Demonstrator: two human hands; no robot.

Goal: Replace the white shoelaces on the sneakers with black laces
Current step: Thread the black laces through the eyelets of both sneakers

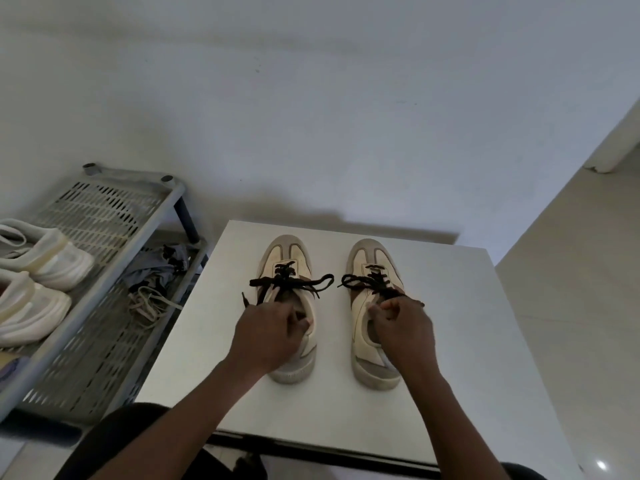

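Two cream and grey sneakers stand side by side on a small white table, toes pointing away from me. The left sneaker carries a black lace tied in a bow. The right sneaker also has a black lace with loops spread to the left. My left hand lies over the left sneaker's opening, fingers curled at its collar. My right hand grips the collar of the right sneaker near the tongue. Both heels are partly hidden by my hands.
A grey perforated shoe rack stands to the left. It holds a pair of white sneakers, a grey cloth, and a loose pile of white laces on its lower shelf. A white wall is behind; tiled floor lies to the right.
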